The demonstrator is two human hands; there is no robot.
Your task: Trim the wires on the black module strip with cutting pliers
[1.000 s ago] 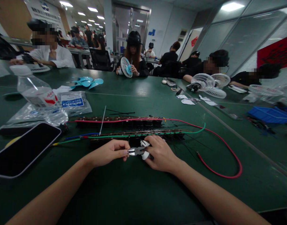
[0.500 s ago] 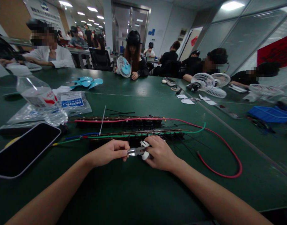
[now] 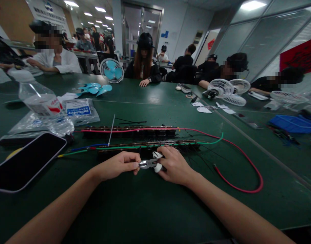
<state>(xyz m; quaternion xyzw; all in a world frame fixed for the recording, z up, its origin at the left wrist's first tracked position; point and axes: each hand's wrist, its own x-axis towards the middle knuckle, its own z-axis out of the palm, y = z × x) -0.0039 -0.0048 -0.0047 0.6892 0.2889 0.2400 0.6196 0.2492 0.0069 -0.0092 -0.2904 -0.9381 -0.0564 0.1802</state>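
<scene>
White-handled pliers [image 3: 147,164] are in my right hand [image 3: 174,166], with fingers wrapped round the grips and the jaws pointing left. My left hand [image 3: 122,165] is closed in a pinch at the jaw tips; whatever lies between its fingers is too small to make out. Just beyond both hands, two long black strips lie side by side. The nearer strip [image 3: 120,151] has a green wire [image 3: 135,147] along it, and the farther strip [image 3: 155,133] a red wire [image 3: 221,135] that curls round to the right. A white cable tie [image 3: 111,131] sticks up from the nearer strip.
A phone [image 3: 28,162] and a water bottle [image 3: 43,105] stand on the left, by a plastic bag [image 3: 84,113]. Thin black ties [image 3: 208,159] lie right of the strips. Across the table are blue fan blades [image 3: 93,88], fans [image 3: 111,70], a blue tray [image 3: 292,123] and several people.
Across the table, a person has set the blue-bladed fan down to the left and let go of it. My hands and the pliers have barely moved.
</scene>
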